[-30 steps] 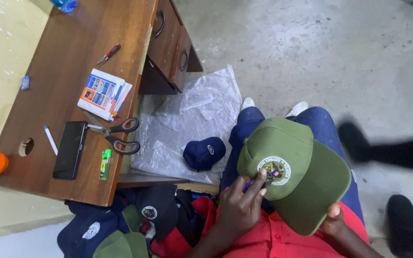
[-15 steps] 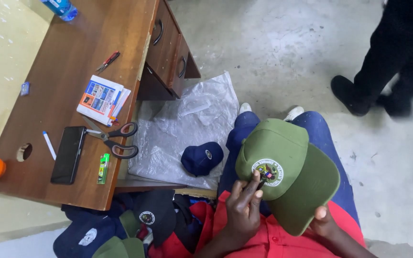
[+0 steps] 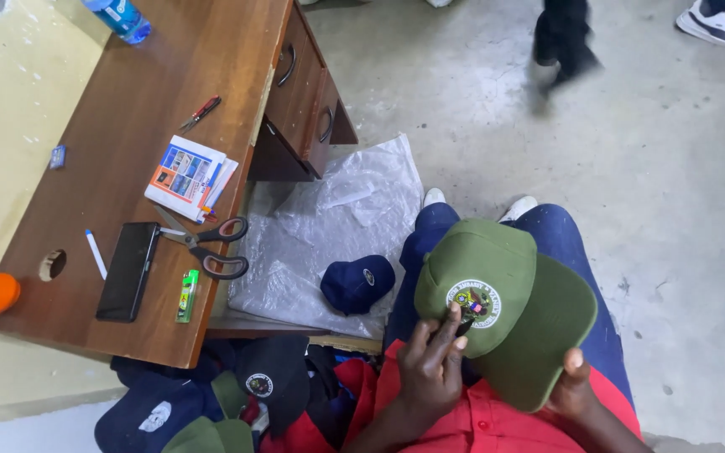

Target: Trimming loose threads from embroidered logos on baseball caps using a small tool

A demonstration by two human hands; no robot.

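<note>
Since the earlier frame the dark-trousered passer-by has gone to the far top edge, while the green cap [image 3: 505, 306] sits much as before on the person's lap. It looks light and soft-crowned, with a stiff brim that is best held at its edge. The right hand [image 3: 576, 390] has its grip clenched on that brim. The left hand [image 3: 431, 369] pinches a small tool, possibly a needle, at the embroidered badge [image 3: 473, 302].

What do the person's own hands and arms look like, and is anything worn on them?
Both the left hand and the right hand are bare: no gloves, and no rings or watch that can be seen. The fingers have short, plain nails. The forearms are uncovered, so no sleeve reaches the wrists. A red top covers the body.
</note>
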